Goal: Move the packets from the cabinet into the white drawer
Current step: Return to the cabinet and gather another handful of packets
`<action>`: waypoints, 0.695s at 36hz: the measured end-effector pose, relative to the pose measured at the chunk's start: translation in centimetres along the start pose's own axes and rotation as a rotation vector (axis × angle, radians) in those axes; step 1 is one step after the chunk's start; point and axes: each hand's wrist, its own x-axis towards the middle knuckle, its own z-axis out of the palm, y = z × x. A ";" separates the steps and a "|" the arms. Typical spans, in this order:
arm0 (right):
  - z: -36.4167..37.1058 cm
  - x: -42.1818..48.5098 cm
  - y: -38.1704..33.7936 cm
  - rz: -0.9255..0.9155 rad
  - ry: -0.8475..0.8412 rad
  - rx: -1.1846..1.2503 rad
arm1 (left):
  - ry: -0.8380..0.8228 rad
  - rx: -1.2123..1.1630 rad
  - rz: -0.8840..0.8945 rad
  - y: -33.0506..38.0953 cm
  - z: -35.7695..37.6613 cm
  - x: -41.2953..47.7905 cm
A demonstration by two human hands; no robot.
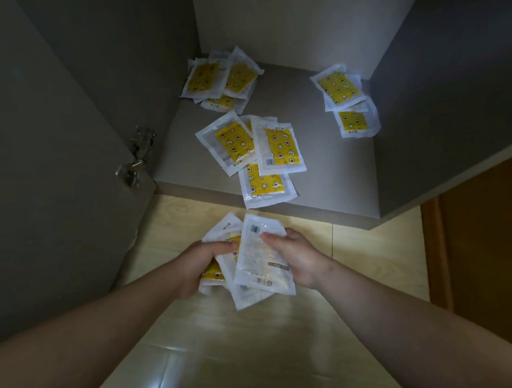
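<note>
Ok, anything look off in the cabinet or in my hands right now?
Nothing damaged or spilled. The front packet pokes over the front lip of the cabinet floor and might slide off. The bundle gripped by the left hand and right hand is fanned out, not squared.

Yellow star-and-moon packets [279, 147] (white-edged)

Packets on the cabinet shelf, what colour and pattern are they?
The packets are yellow with stars and moons, white-edged; head view.
</note>
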 end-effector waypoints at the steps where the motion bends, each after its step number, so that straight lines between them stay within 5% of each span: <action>1: 0.3 -0.1 0.3 0.007 0.004 -0.018 | 0.013 0.073 0.004 0.0 0.1 -0.1; 7: 1.6 -0.1 1.7 0.045 0.087 -0.049 | 0.297 0.166 0.059 -1.4 0.6 0.7; 14: 2.8 0.6 1.6 -0.073 0.305 -0.148 | 0.393 -0.013 0.177 -1.0 1.7 0.2; 25: 6.3 -14.4 -2.4 0.028 0.322 -0.364 | 0.400 -0.107 -0.077 1.1 3.9 -16.3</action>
